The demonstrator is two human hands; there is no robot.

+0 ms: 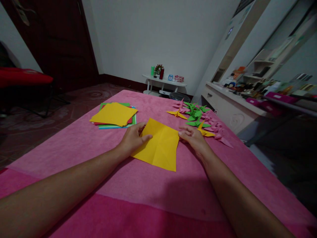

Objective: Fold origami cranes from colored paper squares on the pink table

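Your bare forearms (61, 186) reach in from both lower corners over a two-tone pink cloth (123, 188). Between your hands is a yellow square of origami paper (158, 143), crossed by creases and tilted up toward you. Your left hand (133, 138) grips its left edge, thumb flat on top, fingers mostly hidden behind; your right hand (196, 140) pinches the right corner between thumb and fingertips. Just beyond your right hand sits a yellow folded crane (205, 130), next to green cranes (195, 114) and pink cranes (215, 125) massed along the right edge. Left of centre lies a stack of coloured paper (114, 114), yellow uppermost. Farther right, magenta boxes (281, 97) on a crowded white dresser (229, 107) bear pale labels too blurred for you to read. Against the far wall, a small white table (164, 80) holds a green cylinder (152, 70), a plant (158, 68), a dark red bottle (161, 74) and a blue clock (170, 77).
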